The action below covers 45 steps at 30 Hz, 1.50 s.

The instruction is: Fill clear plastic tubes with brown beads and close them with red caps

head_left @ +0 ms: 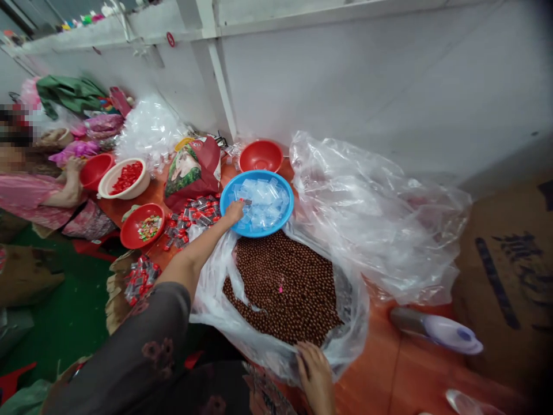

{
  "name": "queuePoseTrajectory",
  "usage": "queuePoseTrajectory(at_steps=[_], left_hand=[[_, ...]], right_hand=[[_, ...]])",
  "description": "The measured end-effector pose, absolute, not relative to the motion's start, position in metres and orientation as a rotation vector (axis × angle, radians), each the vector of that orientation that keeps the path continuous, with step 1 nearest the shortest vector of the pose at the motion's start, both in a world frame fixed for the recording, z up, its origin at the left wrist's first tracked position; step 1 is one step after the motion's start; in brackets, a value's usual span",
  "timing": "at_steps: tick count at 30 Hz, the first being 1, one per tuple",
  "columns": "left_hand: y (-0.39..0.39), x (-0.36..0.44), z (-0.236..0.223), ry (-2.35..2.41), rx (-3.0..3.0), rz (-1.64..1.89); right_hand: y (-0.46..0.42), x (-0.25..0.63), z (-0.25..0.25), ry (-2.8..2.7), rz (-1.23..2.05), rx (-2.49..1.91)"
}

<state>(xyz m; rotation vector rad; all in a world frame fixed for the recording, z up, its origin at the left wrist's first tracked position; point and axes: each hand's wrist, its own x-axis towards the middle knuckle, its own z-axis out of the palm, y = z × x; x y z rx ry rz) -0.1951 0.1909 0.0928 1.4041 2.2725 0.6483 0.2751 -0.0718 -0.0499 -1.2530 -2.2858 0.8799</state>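
Observation:
My left hand (235, 213) is at the near left rim of a blue basin (225, 218), its fingers closed on a small container with something dark in it. Clear plastic containers (264, 202) fill the basin. In front of me lies an open plastic bag (356, 300) full of small, shiny brown balls (285, 288), with one pink bit (280, 289) on top. My right hand (315, 372) is at the bag's near edge, fingertips curled against the balls; what it holds, if anything, is hidden. Dark-filled containers with red caps (194, 216) are heaped left of the basin.
A red bowl (261, 157) stands behind the basin, and clear plastic sheeting (371, 213) lies by the wall. At right are a tumbler (436, 328) and a cardboard box (510, 276). Leftward are a candy bowl (129, 233), a white bowl of red caps (144, 183) and another person's arm (69, 190).

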Motion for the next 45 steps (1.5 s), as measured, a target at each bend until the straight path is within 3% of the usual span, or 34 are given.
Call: queuePoseTrajectory(at_steps=[6, 11, 17, 21, 25, 32, 38, 45], left_hand=[[0.231, -0.223, 0.066, 2.309, 1.56, 0.295], [0.225, -0.248, 0.088, 2.273, 1.636, 0.195], [0.173, -0.313, 0.146, 2.322, 1.592, 0.389], [0.126, -0.353, 0.157, 2.394, 1.434, 0.565], [0.043, -0.346, 0.136, 2.485, 1.3, 0.657], [-0.094, -0.248, 0.039, 2.384, 0.851, 0.761], [-0.092, -0.193, 0.026, 2.191, 0.912, 0.599], [-0.069, -0.215, 0.039, 2.052, 0.799, 0.536]], right_hand=[[-0.081, 0.25, -0.038, -2.26, 0.759, -1.427], [-0.074, 0.218, -0.02, -2.203, 0.876, -1.48], [-0.048, 0.161, -0.009, -1.928, 1.162, -1.436], [-0.006, 0.1, 0.005, -1.473, 1.526, -1.494], [0.053, 0.036, 0.018, -0.952, 1.792, -1.427], [0.148, -0.039, 0.017, -0.459, 1.952, -1.295], [0.184, -0.065, 0.03, -0.332, 1.953, -1.42], [0.225, -0.13, 0.048, -0.407, 2.029, -1.358]])
